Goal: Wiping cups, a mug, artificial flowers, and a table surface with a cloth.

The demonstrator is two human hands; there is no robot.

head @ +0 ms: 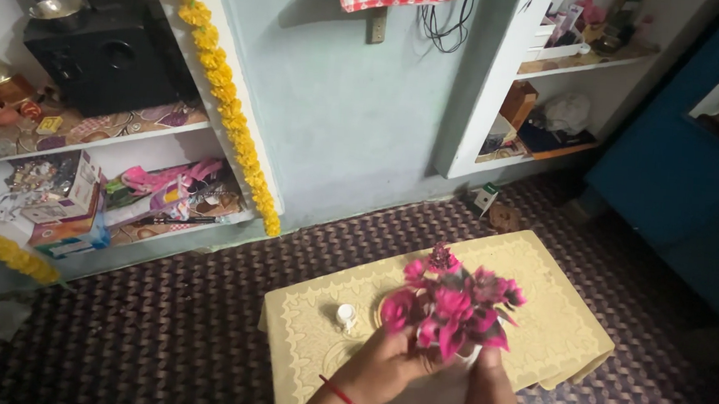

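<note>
A bunch of pink artificial flowers (451, 303) stands upright over a low table covered in a cream lace cloth (560, 322). My left hand (387, 362), with a red thread at the wrist, grips the bunch at the base of the blooms. My right hand (487, 360) holds it from the right side, mostly hidden beneath the petals. Something white (439, 394) sits under the flowers between my forearms; I cannot tell what it is. A small white cap-like object (345, 315) rests on the cloth just left of my left hand.
Wall shelves at the left hold a black speaker (107, 49), boxes and clutter, edged by a yellow marigold garland (228, 102). More shelves stand at the right (548, 114). A blue door (678, 163) is far right. A dark woven mat (161, 323) covers the floor.
</note>
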